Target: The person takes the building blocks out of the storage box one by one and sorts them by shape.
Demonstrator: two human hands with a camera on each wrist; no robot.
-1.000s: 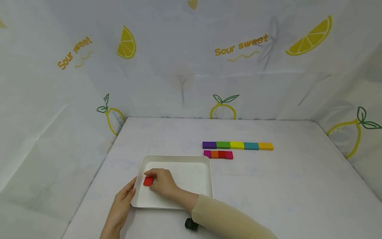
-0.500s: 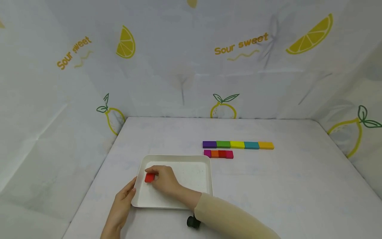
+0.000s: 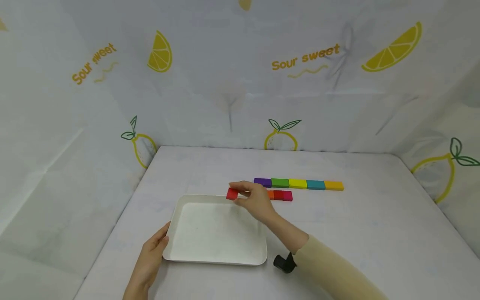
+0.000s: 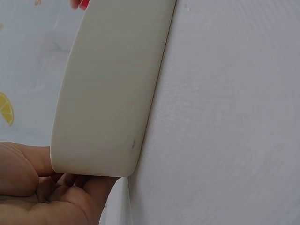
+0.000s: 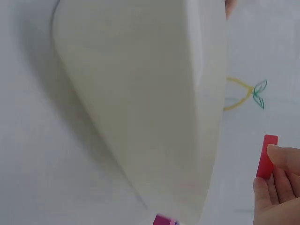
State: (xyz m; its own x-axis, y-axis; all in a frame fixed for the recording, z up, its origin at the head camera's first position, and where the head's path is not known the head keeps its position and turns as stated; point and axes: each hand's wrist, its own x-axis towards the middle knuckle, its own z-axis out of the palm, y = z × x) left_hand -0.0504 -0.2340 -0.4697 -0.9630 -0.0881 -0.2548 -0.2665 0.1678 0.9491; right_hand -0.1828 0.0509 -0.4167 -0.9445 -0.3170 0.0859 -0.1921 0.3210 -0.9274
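Note:
My right hand (image 3: 255, 201) pinches a small red square tile (image 3: 231, 194) between thumb and fingers, over the far rim of a white tray (image 3: 213, 233). From the right wrist view, the red tile (image 5: 266, 157) is seen edge-on, clear of the tray. My left hand (image 3: 149, 256) holds the tray by its left side. Up close in the left wrist view, fingers wrap the end of the tray (image 4: 108, 93), which sits on the table. Beyond the tray lies a short row with orange, red (image 3: 278, 195) and pink tiles; my right hand hides its left end.
Behind the short row runs a longer row of purple, green, yellow (image 3: 298, 183), blue and orange-yellow tiles. A magenta tile (image 5: 161, 220) shows beside the tray in the right wrist view. A black device (image 3: 286, 263) is at my right wrist. Lemon-printed cloth (image 3: 210, 96) forms the back wall.
My right hand has lifted the red tile from the tray's left part and carried it right and away to the far rim. My left hand stays at the tray's side.

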